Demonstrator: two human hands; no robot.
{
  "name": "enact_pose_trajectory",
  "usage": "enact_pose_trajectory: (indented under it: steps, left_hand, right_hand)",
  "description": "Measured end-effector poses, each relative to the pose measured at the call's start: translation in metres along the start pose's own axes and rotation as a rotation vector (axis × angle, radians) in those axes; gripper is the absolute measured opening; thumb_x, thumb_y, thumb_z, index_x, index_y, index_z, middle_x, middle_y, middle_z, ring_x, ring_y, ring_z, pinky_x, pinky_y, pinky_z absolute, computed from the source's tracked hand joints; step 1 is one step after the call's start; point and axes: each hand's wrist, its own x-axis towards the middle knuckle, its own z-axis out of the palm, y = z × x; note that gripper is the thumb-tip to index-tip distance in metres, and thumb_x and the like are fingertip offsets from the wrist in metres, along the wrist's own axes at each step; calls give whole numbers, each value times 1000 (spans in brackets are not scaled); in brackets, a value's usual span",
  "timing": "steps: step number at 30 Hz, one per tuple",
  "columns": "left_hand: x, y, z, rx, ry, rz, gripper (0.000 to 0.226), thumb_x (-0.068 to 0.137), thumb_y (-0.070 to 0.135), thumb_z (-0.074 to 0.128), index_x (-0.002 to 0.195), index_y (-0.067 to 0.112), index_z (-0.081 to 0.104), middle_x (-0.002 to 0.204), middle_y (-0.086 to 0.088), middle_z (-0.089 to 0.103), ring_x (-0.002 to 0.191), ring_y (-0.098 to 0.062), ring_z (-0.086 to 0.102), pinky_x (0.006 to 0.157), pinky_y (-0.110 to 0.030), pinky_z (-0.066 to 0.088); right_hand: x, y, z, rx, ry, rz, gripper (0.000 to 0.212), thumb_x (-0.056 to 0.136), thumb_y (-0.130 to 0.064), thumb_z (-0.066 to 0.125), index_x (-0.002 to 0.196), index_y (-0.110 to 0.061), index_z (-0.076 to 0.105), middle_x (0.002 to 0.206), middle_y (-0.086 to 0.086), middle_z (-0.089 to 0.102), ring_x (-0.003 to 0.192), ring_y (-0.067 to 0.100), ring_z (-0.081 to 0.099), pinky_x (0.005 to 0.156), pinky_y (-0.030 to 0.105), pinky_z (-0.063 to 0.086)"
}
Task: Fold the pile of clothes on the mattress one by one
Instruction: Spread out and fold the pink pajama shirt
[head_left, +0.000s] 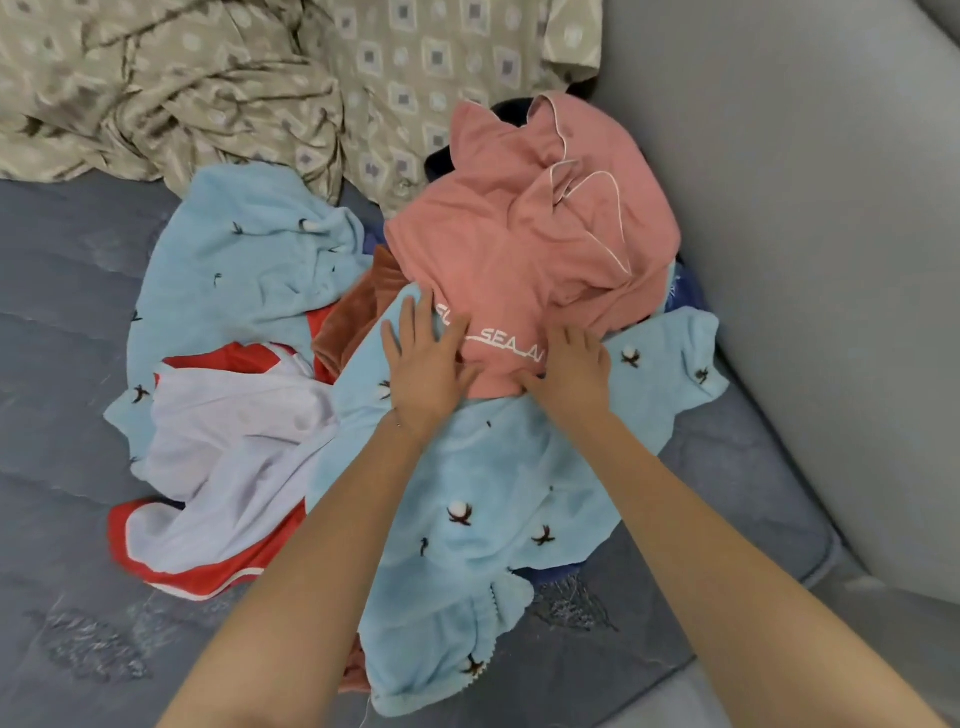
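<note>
Left forearm (322, 545) and right forearm (691, 519) come in from 6 o'clock, both bare, reaching up to the pile (519, 457) at dead centre of the mattress (62, 322). Room first: the pile spills right up to the mattress edge at 3 o'clock, with the pale grey wall (810, 234) just beside it, so it's tight on that side. Out at 9 and 7 o'clock it's bare quilted grey-blue mattress. A crumpled patterned sheet (208, 78) closes off 11 to 12 o'clock.

Now the hands. Left hand (423, 364) lies flat, fingers straight and spread toward 12, pressing where the blue fleece (467, 545) meets the hem of the pink top (519, 234); it grips nothing. Right hand (571, 374) is just beside it at 3 o'clock, fingers curled over that pink hem, thumb at its edge, pinching the fabric.

That pink top sits on the pile at 12 to 1 o'clock, rumpled, with white piping and white lettering along the hem, partly covered by the hands. Beneath it, the blue fleece with cotton-flower motifs; at 9 o'clock a rust-brown piece (358, 317), a white-and-red garment (234, 452), more blue fleece.
</note>
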Motion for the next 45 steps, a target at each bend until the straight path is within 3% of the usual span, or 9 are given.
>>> enact_pose_trajectory:
  steps: [6, 9, 11, 13, 20, 26, 31, 36, 45]
  left_hand:
    - [-5, 10, -24, -102, 132, 32, 23, 100, 20, 48, 108, 12, 67, 149, -7, 40, 146, -23, 19, 117, -46, -5]
    - [-23, 21, -60, -391, 170, 50, 19, 102, 13, 41, 100, 6, 59, 105, -9, 62, 112, -27, 55, 116, -46, 13]
    - [-39, 27, -90, -620, 209, -8, 17, 103, 10, 38, 95, 2, 50, 77, -11, 54, 77, -15, 54, 87, -39, 40]
    - [-54, 32, -121, -698, 323, -62, 15, 103, 9, 38, 94, 1, 47, 66, 0, 42, 59, -2, 41, 63, -31, 33]
    - [-111, 18, -232, -782, 594, -252, 20, 103, 20, 41, 85, 11, 40, 64, 10, 43, 57, -9, 39, 59, -35, 30]
    - [-184, -28, -312, -728, 710, -180, 25, 100, 25, 44, 79, 12, 45, 62, 8, 47, 57, -6, 43, 58, -33, 33]
    - [-266, -98, -354, -657, 799, -162, 24, 99, 26, 48, 77, 17, 44, 59, 15, 50, 56, -1, 46, 52, -16, 30]
    - [-356, -189, -391, -601, 837, -164, 26, 99, 25, 52, 75, 17, 44, 61, 23, 51, 57, 3, 46, 54, -10, 32]
    - [-504, -331, -448, -526, 864, -268, 28, 95, 32, 55, 68, 28, 47, 64, 18, 54, 62, -1, 48, 62, -15, 36]
  right_hand:
    - [-14, -19, -22, 121, 74, -184, 21, 97, -18, 50, 105, -5, 64, 112, 14, 54, 110, 30, 47, 92, 36, 31]
    - [-36, -36, -50, 352, 86, -163, 13, 97, -11, 44, 90, -3, 53, 85, 14, 56, 85, 34, 54, 77, 43, 39]
    - [-53, -49, -71, 448, 124, -139, 16, 99, -14, 42, 89, -4, 47, 79, 11, 52, 77, 33, 51, 69, 43, 39]
    - [-71, -68, -95, 495, 166, -187, 16, 100, -17, 43, 85, -11, 44, 73, 4, 50, 71, 29, 49, 63, 39, 35]
    - [-134, -162, -183, 602, 246, -387, 16, 100, -22, 47, 102, -12, 60, 73, -11, 54, 71, 17, 54, 62, 32, 36]
    - [-203, -231, -220, 658, 297, -496, 13, 98, -21, 51, 94, -12, 60, 70, -5, 58, 69, 17, 53, 65, 35, 39]
    - [-273, -307, -207, 656, 271, -580, 11, 96, -19, 54, 94, -12, 63, 76, 7, 64, 71, 20, 55, 70, 37, 41]
    - [-348, -396, -173, 683, 288, -645, 9, 93, -15, 58, 88, -11, 63, 59, -13, 47, 57, -2, 46, 60, 29, 30]
    - [-482, -528, -105, 696, 153, -706, 9, 92, -19, 58, 86, -14, 62, 72, -6, 57, 77, 20, 58, 70, 32, 40]
